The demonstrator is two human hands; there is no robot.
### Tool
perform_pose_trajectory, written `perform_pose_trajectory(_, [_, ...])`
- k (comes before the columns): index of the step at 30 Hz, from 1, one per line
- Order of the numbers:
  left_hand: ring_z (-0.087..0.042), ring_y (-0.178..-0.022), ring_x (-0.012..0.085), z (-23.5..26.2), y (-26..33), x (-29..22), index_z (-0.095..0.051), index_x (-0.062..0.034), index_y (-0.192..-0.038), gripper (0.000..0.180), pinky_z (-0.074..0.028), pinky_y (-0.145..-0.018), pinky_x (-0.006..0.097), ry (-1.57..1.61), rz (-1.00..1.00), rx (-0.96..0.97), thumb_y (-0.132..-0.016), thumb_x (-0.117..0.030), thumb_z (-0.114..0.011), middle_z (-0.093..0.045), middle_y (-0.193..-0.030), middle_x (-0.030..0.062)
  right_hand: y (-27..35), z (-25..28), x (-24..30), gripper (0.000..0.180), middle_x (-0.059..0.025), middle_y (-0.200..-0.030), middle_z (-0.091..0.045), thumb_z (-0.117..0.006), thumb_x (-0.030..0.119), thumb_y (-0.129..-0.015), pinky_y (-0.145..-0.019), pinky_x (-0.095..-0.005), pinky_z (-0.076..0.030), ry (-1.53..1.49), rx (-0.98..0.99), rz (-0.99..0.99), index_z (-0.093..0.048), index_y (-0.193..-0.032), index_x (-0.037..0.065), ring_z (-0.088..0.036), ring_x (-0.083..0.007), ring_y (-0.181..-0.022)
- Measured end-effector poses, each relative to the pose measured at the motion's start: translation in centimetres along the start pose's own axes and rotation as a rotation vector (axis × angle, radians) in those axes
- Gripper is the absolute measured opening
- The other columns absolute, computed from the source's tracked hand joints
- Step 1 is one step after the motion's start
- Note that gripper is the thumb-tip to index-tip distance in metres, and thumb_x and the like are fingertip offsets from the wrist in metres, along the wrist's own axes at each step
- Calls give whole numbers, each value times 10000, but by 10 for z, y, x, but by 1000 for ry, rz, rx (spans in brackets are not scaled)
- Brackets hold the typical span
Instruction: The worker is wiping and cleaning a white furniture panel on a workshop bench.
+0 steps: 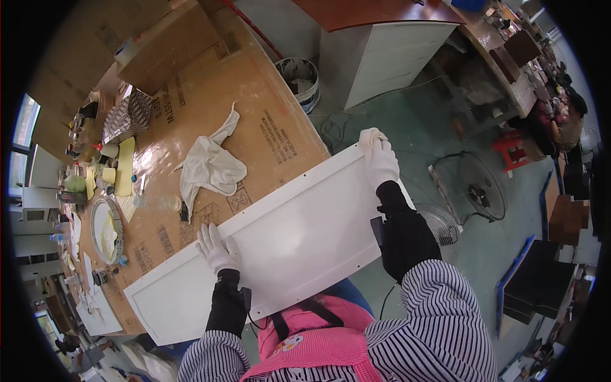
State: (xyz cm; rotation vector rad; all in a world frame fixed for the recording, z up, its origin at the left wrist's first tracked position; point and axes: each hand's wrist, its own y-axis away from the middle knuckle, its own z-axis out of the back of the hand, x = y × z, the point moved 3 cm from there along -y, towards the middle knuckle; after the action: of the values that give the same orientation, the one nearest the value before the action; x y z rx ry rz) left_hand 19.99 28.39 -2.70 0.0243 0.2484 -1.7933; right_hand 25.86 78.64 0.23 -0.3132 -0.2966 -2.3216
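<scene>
A long white panel (299, 232) with a raised rim and small dark holes along its edges lies slanted in front of me, partly over the cardboard-covered table. My left hand (217, 249), in a white glove, rests on the panel's far rim with its fingers stretched out and apart. At the right end, my right hand (380, 158), also gloved in white, is closed around the far corner, fingers curled over the edge. Beyond the panel a crumpled white cloth (213, 165) lies on the table.
The table (280, 127) carries a round tub (107, 230), a clear bottle (159, 202) and a cardboard box (168, 48). A bucket (299, 83) stands past its right edge, near a white cabinet (388, 57). To the right are a floor fan (477, 188), a red stool (511, 151) and a seated person.
</scene>
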Motion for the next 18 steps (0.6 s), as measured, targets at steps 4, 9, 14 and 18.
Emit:
perform_pose_trajectory(4, [-286, -1524, 390, 0, -3, -5, -449, -64, -1516, 635, -163, -1256, 543, -14, -4, 0, -942, -301, -585, -384, -1613, 187, 46, 7, -49, 440, -191, -1380, -540, -586, 196, -950, -887, -513, -541, 33, -172, 286, -561, -1376, 85, -630, -434, -1066])
perform_pose_trajectory(9, [-295, -1519, 391, 3, 0, -4, -460, -66, -1503, 628, -171, -1254, 545, 31, 5, -8, -932, -289, -595, -399, -1601, 185, 112, 53, -141, 417, -191, -1250, -581, -580, 82, -890, -904, -458, -532, -4, 150, 93, -618, -1305, 89, -638, -431, -987])
perform_pose_trajectory(14, [-296, -1515, 400, 3, -2, -5, -468, -65, -1491, 623, -174, -1253, 550, 49, -1, -29, -925, -287, -603, -400, -1599, 190, 78, 42, -143, 271, -194, -1276, -589, -533, 107, -905, -963, -423, -501, -267, -79, 166, -729, -1075, 30, -617, -377, -1113])
perform_pose_trajectory(18, [-305, -1511, 402, 3, 0, -2, -474, -62, -1484, 619, -176, -1252, 553, 43, 25, 14, -923, -289, -607, -408, -1594, 192, 10, -12, -62, 304, -207, -1224, -663, -527, 194, -926, -959, -374, -492, -537, -78, 117, -717, -1063, 1, -634, -358, -1119])
